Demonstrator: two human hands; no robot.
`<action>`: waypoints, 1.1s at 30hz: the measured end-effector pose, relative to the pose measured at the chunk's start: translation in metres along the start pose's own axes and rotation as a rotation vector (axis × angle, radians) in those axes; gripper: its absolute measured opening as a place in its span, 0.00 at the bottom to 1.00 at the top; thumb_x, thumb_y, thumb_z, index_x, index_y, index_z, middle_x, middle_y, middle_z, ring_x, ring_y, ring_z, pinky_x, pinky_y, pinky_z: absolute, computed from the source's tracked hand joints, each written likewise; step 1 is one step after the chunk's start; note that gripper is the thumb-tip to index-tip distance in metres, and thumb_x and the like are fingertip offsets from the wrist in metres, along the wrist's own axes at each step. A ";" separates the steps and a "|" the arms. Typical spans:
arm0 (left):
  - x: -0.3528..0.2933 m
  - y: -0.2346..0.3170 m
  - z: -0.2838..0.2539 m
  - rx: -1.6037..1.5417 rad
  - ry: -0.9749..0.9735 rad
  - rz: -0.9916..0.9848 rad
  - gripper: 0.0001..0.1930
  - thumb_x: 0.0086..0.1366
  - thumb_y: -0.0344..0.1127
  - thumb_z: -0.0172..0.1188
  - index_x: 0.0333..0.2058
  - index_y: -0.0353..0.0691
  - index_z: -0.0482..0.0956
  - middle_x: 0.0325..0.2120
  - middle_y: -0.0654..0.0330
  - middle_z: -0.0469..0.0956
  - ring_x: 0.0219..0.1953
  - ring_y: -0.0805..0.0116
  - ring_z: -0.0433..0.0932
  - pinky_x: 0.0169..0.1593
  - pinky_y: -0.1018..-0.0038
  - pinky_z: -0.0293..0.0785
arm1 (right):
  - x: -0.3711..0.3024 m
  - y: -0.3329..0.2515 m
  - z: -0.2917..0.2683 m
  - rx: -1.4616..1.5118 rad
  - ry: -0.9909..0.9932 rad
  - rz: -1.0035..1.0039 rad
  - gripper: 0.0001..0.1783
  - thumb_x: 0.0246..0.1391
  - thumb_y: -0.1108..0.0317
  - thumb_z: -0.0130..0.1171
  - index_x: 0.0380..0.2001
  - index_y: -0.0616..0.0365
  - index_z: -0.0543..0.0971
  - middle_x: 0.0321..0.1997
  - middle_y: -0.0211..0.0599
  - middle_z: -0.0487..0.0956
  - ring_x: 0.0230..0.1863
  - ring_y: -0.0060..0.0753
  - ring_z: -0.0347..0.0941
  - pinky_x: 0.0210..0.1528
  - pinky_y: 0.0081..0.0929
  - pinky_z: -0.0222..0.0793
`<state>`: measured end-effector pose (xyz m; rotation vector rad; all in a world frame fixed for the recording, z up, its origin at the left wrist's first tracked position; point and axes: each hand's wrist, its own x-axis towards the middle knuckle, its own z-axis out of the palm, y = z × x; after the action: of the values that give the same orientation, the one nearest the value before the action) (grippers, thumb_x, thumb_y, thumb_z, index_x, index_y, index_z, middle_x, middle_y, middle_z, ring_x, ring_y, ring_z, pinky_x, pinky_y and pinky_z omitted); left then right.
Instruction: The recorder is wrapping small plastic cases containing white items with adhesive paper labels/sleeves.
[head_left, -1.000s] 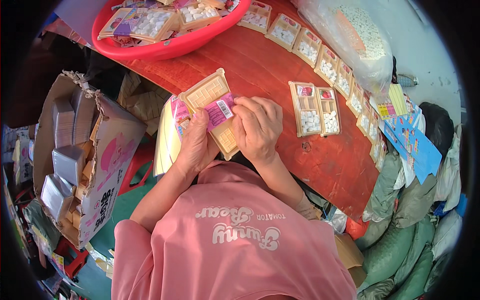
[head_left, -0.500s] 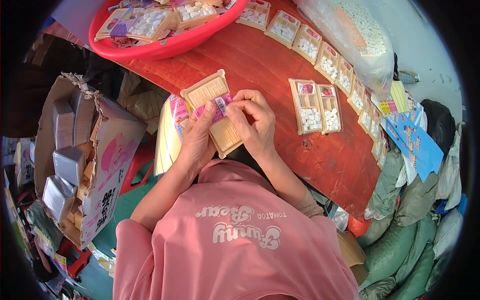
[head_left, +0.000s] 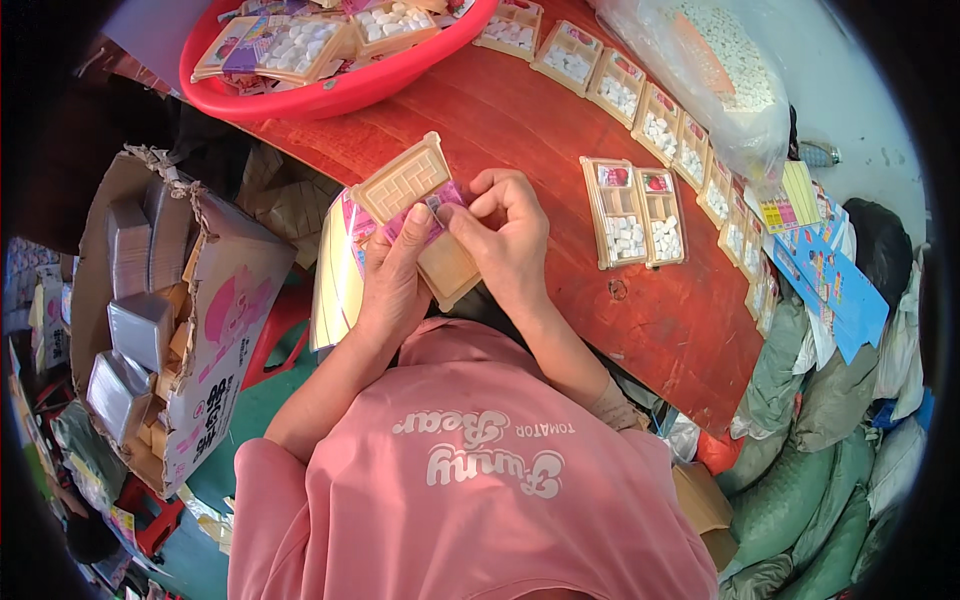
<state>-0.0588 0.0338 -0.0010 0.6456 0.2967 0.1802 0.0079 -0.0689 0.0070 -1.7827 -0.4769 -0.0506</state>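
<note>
My left hand (head_left: 392,285) grips a tan plastic maze tray (head_left: 412,190) from below, over the near edge of the red-brown table (head_left: 520,110). A small pink printed card (head_left: 428,212) lies across the tray. My right hand (head_left: 508,240) pinches the card's right end with thumb and fingertips, pressing it against the tray. A stack of pink-edged cards (head_left: 338,275) sits under my left hand at the table's edge.
Two filled trays with white pieces (head_left: 632,212) lie right of my hands; a row of several more (head_left: 640,110) runs along the far side. A red basin (head_left: 330,60) holds packed trays. Open cardboard box (head_left: 170,300) at left, clear bag of white pieces (head_left: 720,60), sacks at right.
Both hands have stayed on the tray. The fingers of my right hand have curled in over the pink card, and the tray has tilted slightly.
</note>
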 end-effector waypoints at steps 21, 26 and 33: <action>0.003 0.008 -0.001 0.040 -0.031 -0.090 0.17 0.65 0.38 0.53 0.50 0.39 0.69 0.44 0.59 0.74 0.47 0.68 0.74 0.51 0.68 0.73 | 0.016 -0.006 -0.005 0.062 -0.074 0.171 0.10 0.49 0.67 0.64 0.26 0.61 0.74 0.25 0.24 0.74 0.25 0.12 0.67 0.30 0.14 0.65; 0.006 0.019 0.005 0.006 -0.024 -0.128 0.18 0.66 0.41 0.51 0.51 0.39 0.68 0.45 0.60 0.73 0.48 0.67 0.73 0.54 0.66 0.70 | 0.019 -0.012 -0.009 -0.041 -0.047 0.022 0.10 0.53 0.67 0.58 0.34 0.63 0.77 0.29 0.37 0.78 0.30 0.27 0.74 0.34 0.24 0.69; -0.005 0.036 0.020 -0.055 -0.299 -0.171 0.41 0.61 0.70 0.33 0.61 0.43 0.50 0.57 0.57 0.59 0.59 0.59 0.61 0.62 0.62 0.55 | -0.004 -0.057 -0.012 -0.401 -0.187 -0.317 0.19 0.49 0.64 0.62 0.42 0.64 0.75 0.38 0.50 0.78 0.39 0.51 0.75 0.39 0.37 0.71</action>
<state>-0.0593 0.0496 0.0368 0.5801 0.0580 -0.0722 -0.0124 -0.0706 0.0618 -2.0957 -0.9336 -0.2149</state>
